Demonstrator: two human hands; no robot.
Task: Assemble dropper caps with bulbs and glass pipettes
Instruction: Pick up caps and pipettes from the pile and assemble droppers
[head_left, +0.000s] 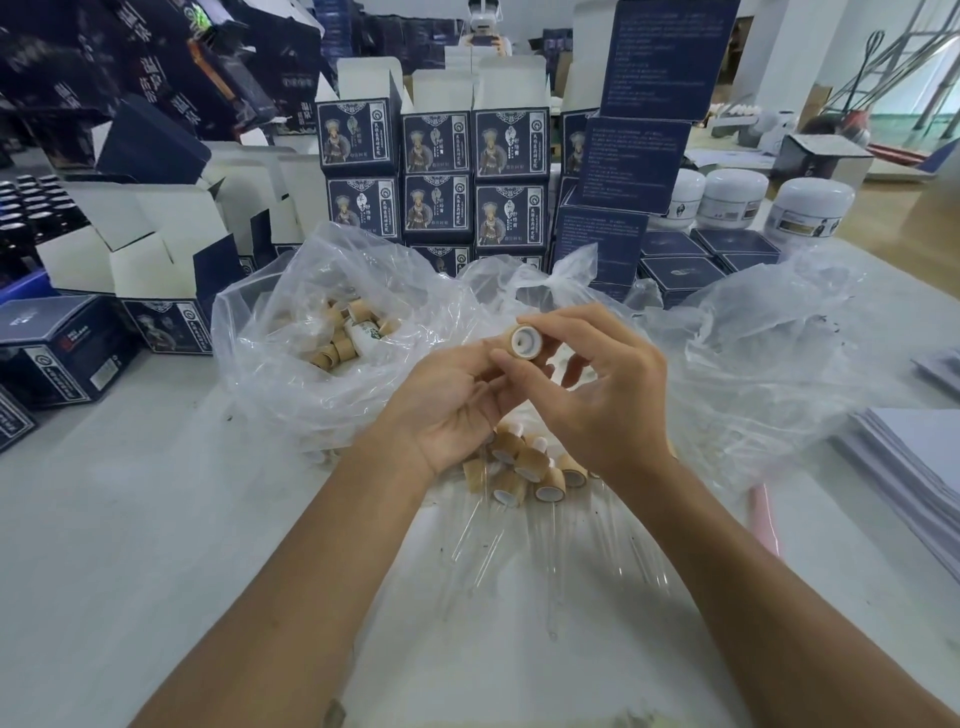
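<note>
- Pale grey worktop (130, 519) in a packing room, crowded at the back with stacked dark blue cartons (436, 171).
- Right hand (597, 395) is raised above the worktop, fingers curled; thumb and fingertips pinch a tan dropper cap (525, 340), its white inner face turned toward the camera.
- Left hand (447, 410) sits just beside it, palm up, fingers partly curled, fingertips touching the same cap from the lower left; whether it holds anything else, cannot tell.
- Directly beneath both hands, a small heap of assembled caps (530, 467) with white bulbs lies on clear plastic.
- Nearer the camera, glass pipettes (519, 561) are spread across the same plastic sheet, hard to count.
- Behind and left of the hands, an open clear plastic bag (291, 322) holds more loose tan caps (343, 332).
- A second crumpled clear bag (753, 353) stands to the right; contents not readable.
- White jars (732, 195) stand far right at the back.
- Stack of white paper sheets (914, 467) lies at the right edge.
- Open cartons with white flaps (135, 244) sit at left.
</note>
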